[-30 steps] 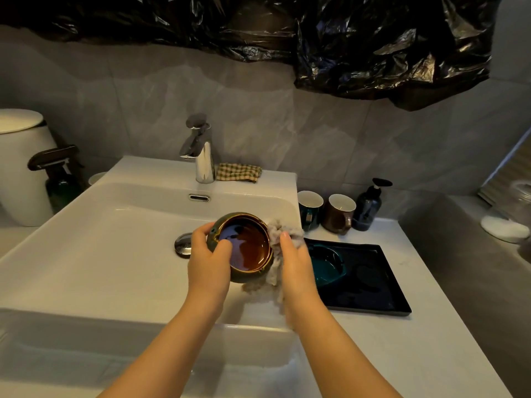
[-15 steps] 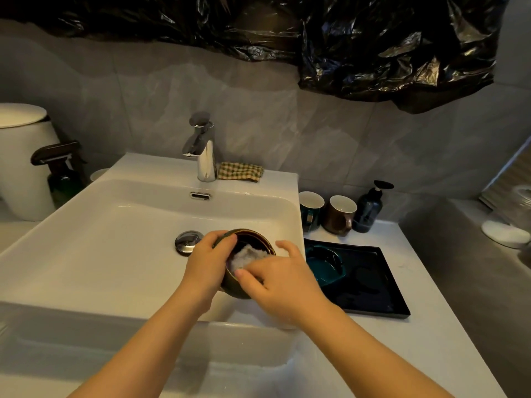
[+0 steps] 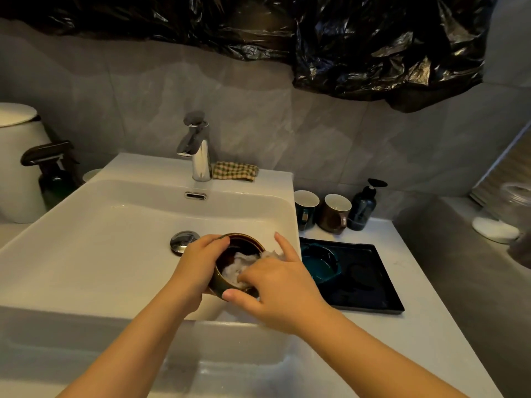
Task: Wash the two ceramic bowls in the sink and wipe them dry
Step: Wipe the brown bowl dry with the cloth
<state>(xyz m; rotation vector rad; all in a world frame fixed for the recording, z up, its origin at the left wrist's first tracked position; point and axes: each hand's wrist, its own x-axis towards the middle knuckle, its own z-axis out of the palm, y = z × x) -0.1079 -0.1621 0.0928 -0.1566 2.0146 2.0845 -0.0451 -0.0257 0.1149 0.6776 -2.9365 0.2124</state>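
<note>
The left hand [image 3: 198,262] has its grip clamped on the brown bowl [image 3: 233,250] above the sink [image 3: 115,239]. The right hand [image 3: 281,285] presses the grey cloth [image 3: 238,264] inside it with curled fingers. The teal bowl [image 3: 319,262] sits on the black tray [image 3: 373,285] on the bench [image 3: 416,326].

The right hand [image 3: 275,285] covers the near rim of the brown bowl [image 3: 240,246] and much of the cloth [image 3: 235,265] inside it.

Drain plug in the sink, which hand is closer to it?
Left. The left hand holds the brown bowl just beside the drain plug; the right hand holds a cloth inside the bowl, farther right.
</note>
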